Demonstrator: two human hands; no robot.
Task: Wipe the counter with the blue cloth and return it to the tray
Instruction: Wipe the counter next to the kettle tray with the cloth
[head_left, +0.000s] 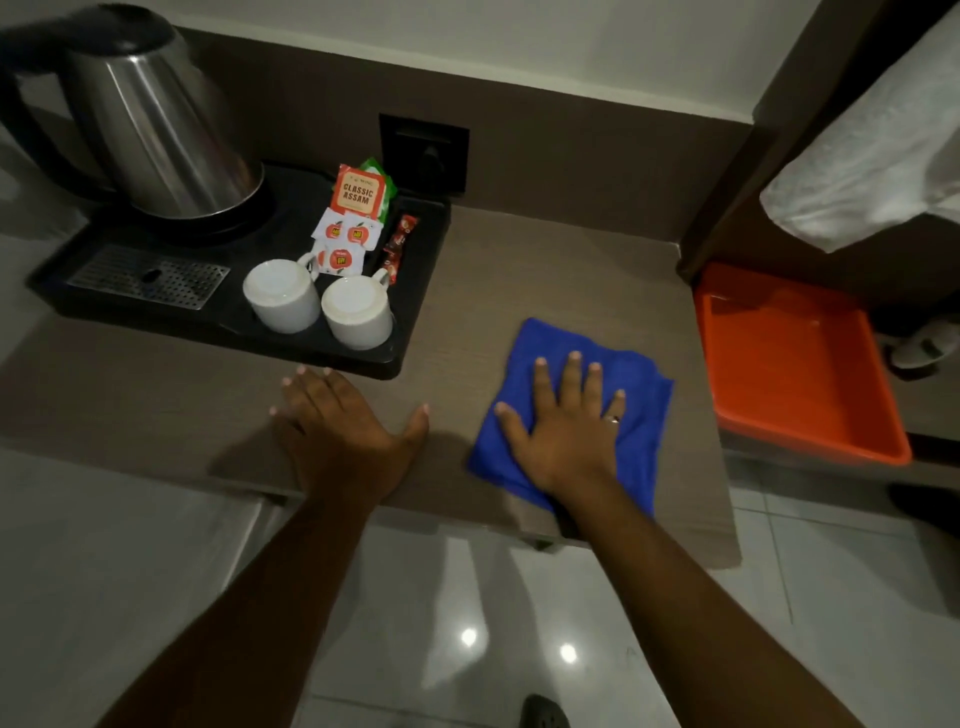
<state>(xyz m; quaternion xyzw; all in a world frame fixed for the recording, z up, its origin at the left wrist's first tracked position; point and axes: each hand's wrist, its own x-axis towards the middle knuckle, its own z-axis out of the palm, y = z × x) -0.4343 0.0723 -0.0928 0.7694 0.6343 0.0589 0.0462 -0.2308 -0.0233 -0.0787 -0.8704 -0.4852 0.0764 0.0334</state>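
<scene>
The blue cloth lies flat on the brown counter, right of centre near the front edge. My right hand presses down on it, palm flat and fingers spread. My left hand rests flat on the bare counter to the left of the cloth, fingers apart, holding nothing. An empty orange tray sits just past the counter's right edge, lower than the counter top.
A black hospitality tray at the back left carries a steel kettle, two upturned white cups, tea sachets and a metal drip grate. A wall socket is behind. White fabric hangs at the right.
</scene>
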